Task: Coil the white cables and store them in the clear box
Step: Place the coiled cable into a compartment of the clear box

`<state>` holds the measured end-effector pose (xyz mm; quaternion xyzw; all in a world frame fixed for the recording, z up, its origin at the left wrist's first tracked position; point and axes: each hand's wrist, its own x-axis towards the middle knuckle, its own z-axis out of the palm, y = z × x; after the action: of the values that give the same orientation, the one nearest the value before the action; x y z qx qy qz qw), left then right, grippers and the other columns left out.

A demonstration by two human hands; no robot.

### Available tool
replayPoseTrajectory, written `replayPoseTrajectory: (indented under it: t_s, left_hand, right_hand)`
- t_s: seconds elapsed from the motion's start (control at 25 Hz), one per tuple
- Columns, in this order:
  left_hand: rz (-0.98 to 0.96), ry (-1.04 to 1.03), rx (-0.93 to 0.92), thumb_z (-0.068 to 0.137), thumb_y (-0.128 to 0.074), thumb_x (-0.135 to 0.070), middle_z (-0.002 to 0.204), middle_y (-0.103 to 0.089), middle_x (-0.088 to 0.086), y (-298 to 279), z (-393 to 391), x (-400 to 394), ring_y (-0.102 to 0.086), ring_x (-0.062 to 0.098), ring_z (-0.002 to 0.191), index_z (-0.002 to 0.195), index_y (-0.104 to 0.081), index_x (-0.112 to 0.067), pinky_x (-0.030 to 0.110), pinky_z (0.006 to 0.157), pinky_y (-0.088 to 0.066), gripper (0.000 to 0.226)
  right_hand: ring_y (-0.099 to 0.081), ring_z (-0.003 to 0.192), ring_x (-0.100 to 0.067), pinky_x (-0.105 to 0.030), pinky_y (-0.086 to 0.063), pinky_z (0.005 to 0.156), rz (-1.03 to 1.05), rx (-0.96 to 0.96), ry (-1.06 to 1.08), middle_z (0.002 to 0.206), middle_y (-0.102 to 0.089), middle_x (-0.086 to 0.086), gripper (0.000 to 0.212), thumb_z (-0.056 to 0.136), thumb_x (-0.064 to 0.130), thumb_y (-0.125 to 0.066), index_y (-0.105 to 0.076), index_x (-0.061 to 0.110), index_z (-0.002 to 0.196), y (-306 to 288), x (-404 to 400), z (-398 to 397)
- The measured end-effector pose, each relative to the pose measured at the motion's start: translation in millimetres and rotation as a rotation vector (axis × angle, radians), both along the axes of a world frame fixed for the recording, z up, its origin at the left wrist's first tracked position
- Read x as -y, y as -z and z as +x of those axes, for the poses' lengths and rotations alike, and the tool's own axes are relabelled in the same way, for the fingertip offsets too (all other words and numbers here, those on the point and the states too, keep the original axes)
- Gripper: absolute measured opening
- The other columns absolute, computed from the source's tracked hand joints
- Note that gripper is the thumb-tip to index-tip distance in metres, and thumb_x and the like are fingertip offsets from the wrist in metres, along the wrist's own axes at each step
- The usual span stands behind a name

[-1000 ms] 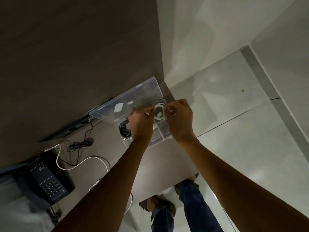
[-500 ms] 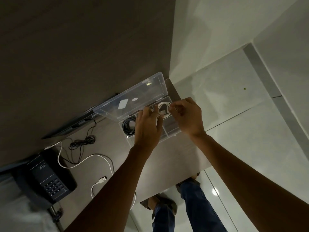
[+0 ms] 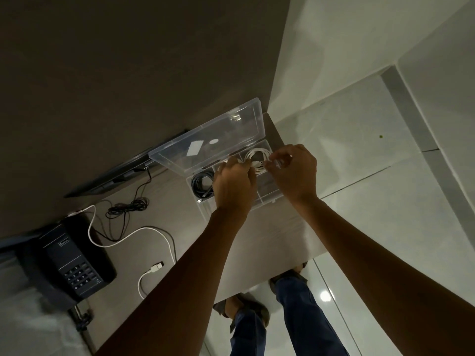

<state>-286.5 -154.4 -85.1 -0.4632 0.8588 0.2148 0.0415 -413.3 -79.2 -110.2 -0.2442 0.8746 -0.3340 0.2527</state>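
Reaching over the clear box, both hands meet above its compartments. Left hand has fingers curled together, pinching a coiled white cable that sits in the far right compartment. Right hand pinches the same coil from the other side with thumb and fingertips. Box lid stands open, tilted back toward the wall. A coiled black cable lies in the left compartment. A second white cable lies uncoiled on the desk, its USB plug beside a black desk phone. A loose black cable lies near the phone
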Motion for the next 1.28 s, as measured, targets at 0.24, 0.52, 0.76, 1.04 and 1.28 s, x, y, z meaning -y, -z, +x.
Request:
replayPoseTrajectory:
  t_s: [0.24,0.52,0.76,1.04,1.28]
  left_hand:
    - [-0.091,-0.021,0.095,0.116,-0.052,-0.036,0.110,-0.079,0.014,4.4,-6.9,0.0,-0.076,0.028,0.104,0.122,-0.074,-0.005,0.035,0.091,-0.056,0.038]
    - [-0.039,-0.068,-0.307,0.100,-0.080,-0.016,0.110,-0.072,0.024,2.3,3.5,-11.8,-0.074,0.038,0.098,0.126,-0.078,0.000,0.050,0.085,-0.066,0.031]
    - [-0.116,-0.083,-0.411,0.095,-0.085,-0.014,0.116,-0.073,0.028,7.3,4.3,-14.5,-0.070,0.046,0.110,0.122,-0.078,0.004,0.053,0.085,-0.065,0.033]
    - [-0.088,-0.096,-0.397,0.104,-0.076,-0.020,0.126,-0.068,0.022,-3.8,58.6,-20.5,-0.065,0.035,0.115,0.132,-0.073,-0.001,0.041,0.090,-0.060,0.034]
    - [-0.102,-0.413,-0.236,0.108,-0.066,-0.023,0.107,-0.061,0.011,-5.4,183.9,-18.8,-0.057,0.023,0.097,0.115,-0.067,-0.007,0.040,0.080,-0.055,0.017]
  right_hand:
    - [-0.073,0.081,-0.023,-0.014,-0.045,0.063,0.084,0.163,0.149,0.090,-0.076,-0.007,0.032,0.079,0.016,-0.096,-0.070,0.010,0.097,1.6,20.8,-6.3]
    - [-0.076,0.097,-0.024,-0.033,-0.062,0.088,-0.083,0.325,0.183,0.102,-0.079,-0.009,0.051,0.078,0.031,-0.097,-0.073,0.007,0.116,-9.7,-3.5,-11.9]
    - [-0.075,0.098,-0.019,-0.018,-0.057,0.080,-0.112,0.334,0.140,0.102,-0.079,-0.005,0.050,0.081,0.033,-0.095,-0.072,0.008,0.118,-14.4,-3.4,-11.1]
    - [-0.074,0.083,-0.011,-0.042,-0.065,0.087,-0.113,0.274,0.146,0.097,-0.078,0.000,0.043,0.082,0.035,-0.094,-0.073,0.014,0.114,-24.9,-10.0,-2.0]
    - [-0.070,0.089,-0.011,-0.013,-0.058,0.076,-0.180,0.204,-0.015,0.100,-0.072,0.003,0.032,0.093,0.028,-0.085,-0.066,0.014,0.116,-43.1,-22.1,43.6]
